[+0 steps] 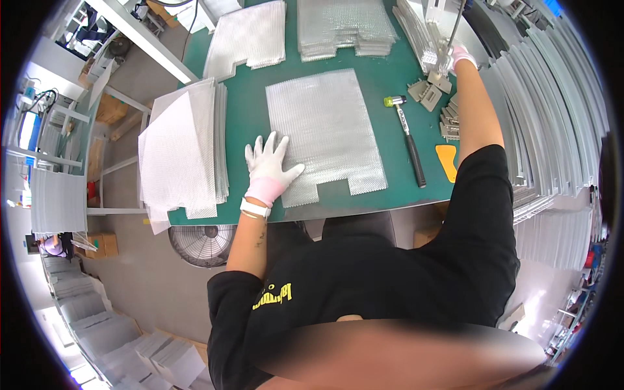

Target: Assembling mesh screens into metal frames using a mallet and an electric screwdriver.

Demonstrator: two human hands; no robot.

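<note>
A notched, translucent ribbed sheet (328, 130) lies on the green table in front of me. My left hand (268, 168), in a white glove with a pink cuff, is open with fingers spread; it rests at the sheet's left edge, partly on the table. My right arm stretches to the far right, where my gloved right hand (461, 58) is beside an upright metal fixture with a rod (448, 55). Its fingers are mostly hidden there, so I cannot tell what they hold. Grey clip-like pieces (426, 94) lie just below the fixture.
A rubber mallet (409, 143) and a yellow scraper-like piece (446, 162) lie right of the sheet. Stacks of similar sheets stand at the left (185, 149), far left (247, 36) and far middle (344, 29). Many panels (546, 104) line the right side. A fan (203, 244) stands below the table.
</note>
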